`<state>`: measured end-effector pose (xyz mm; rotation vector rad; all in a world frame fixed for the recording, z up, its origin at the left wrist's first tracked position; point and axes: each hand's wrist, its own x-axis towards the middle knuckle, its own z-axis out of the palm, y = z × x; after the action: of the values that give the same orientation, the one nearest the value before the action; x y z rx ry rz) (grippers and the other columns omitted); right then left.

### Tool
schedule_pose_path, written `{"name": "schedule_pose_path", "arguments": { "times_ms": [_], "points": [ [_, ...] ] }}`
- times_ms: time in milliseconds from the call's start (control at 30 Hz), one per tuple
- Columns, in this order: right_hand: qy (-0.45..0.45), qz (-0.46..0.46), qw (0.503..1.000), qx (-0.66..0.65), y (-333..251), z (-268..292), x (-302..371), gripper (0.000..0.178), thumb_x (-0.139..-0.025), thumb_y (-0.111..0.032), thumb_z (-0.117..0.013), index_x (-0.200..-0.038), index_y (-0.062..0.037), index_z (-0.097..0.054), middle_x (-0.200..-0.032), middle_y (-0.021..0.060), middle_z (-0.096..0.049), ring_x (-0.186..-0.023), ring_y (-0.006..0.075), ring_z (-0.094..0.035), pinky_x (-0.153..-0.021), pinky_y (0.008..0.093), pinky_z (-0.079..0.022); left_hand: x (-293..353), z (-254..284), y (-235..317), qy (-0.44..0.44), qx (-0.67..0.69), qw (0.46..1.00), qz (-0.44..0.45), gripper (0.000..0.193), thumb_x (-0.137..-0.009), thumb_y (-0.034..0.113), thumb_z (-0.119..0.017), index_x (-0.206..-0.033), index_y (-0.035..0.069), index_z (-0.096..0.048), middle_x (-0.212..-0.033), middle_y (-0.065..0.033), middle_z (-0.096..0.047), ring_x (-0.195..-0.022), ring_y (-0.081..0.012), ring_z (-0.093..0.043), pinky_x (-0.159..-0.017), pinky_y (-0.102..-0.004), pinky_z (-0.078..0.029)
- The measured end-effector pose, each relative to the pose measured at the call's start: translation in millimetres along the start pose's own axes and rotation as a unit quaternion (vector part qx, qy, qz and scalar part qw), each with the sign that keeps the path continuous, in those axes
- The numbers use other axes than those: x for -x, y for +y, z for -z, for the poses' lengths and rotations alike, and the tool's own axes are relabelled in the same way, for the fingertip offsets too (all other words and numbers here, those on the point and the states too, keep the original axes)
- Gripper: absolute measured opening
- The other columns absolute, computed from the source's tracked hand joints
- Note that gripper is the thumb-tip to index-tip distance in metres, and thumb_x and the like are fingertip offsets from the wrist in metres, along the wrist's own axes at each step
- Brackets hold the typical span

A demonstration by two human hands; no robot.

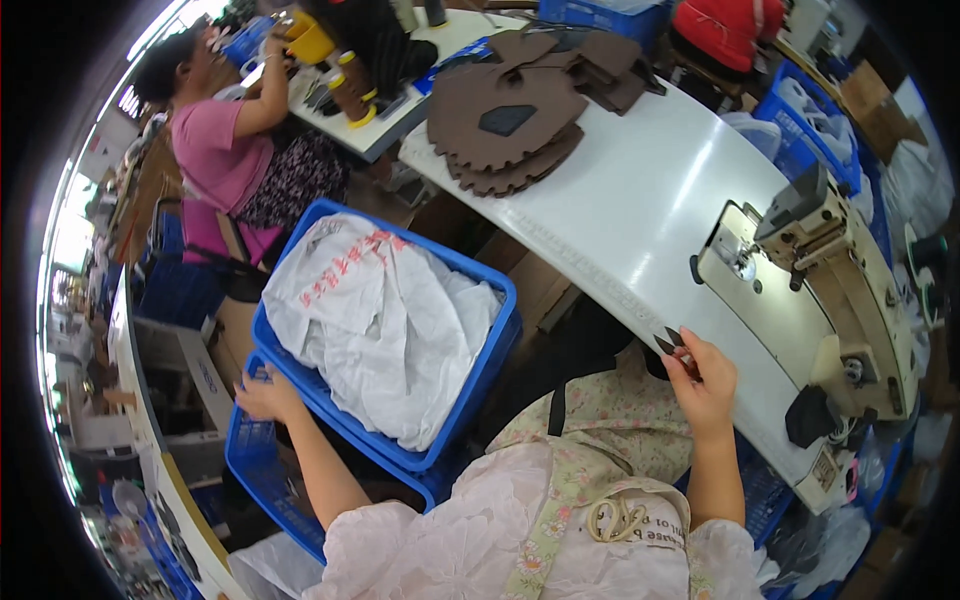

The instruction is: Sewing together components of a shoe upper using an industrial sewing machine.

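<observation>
My left hand [266, 396] is at the corner of the lower blue plastic crate [240, 448], fingers curled over its rim. On that crate, partly overlapping it, stands another blue crate [512, 312] holding a crumpled white cloth sack [385, 335] with red marks. At the front edge of the white sewing table [640, 240], my right hand [706, 384] pinches small dark thread snips [668, 341], their two pointed blades apart. The palm hides their handle.
A sewing machine [835, 265] stands on the table's right part. Brown scallop-edged pieces [515, 110] lie stacked at its far end. A person in a pink top [225, 145] sits working at the far left. More blue crates [810, 125] stand at the far right.
</observation>
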<state>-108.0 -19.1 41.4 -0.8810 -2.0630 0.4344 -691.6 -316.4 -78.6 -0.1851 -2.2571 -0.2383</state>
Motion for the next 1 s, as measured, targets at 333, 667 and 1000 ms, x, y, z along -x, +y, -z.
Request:
{"name": "schedule_pose_path", "arguments": {
  "times_ms": [333, 667, 1000],
  "points": [
    [0.026, 0.018, 0.999, 0.03, -11, 12, 1, 0.041, -0.073, -0.007, -0.08, -0.112, -0.0047, -0.069, -0.075, 0.0071, -0.068, -0.061, 0.0217, -0.065, -0.055, 0.032, -0.049, -11, 89, 530, -0.253, 0.516, 0.725, -0.379, 0.079, -0.078, 0.048, -0.075, -0.137, 0.0, -0.051, -0.148, -0.0242, -0.041, -0.138, -0.0419, -0.035, -0.113, -0.044, -0.031],
    [0.098, -0.23, 0.965, 0.079, 12, 54, 82, 0.038, -0.076, -0.006, -0.08, -0.112, -0.0024, -0.069, -0.081, 0.0114, -0.07, -0.068, 0.0198, -0.069, -0.059, 0.0285, -0.055, -33, 141, 588, -0.46, 0.286, 0.683, -0.49, 0.102, -0.067, 0.057, -0.079, -0.142, -0.003, -0.044, -0.135, -0.0265, -0.056, -0.127, -0.0354, -0.054, -0.104, -0.0411, -0.044],
    [0.137, -0.178, 0.969, 0.1, 9, 57, 81, 0.035, -0.078, -0.012, -0.078, -0.112, -0.0056, -0.069, -0.08, 0.0068, -0.069, -0.068, 0.0216, -0.067, -0.061, 0.033, -0.052, -148, 172, 667, -0.481, 0.754, 0.445, 0.03, 0.032, -0.09, 0.036, -0.064, -0.107, 0.009, -0.063, -0.108, -0.0102, -0.059, -0.062, -0.0288, -0.06, -0.051, -0.0366, -0.054]
  ]
}}
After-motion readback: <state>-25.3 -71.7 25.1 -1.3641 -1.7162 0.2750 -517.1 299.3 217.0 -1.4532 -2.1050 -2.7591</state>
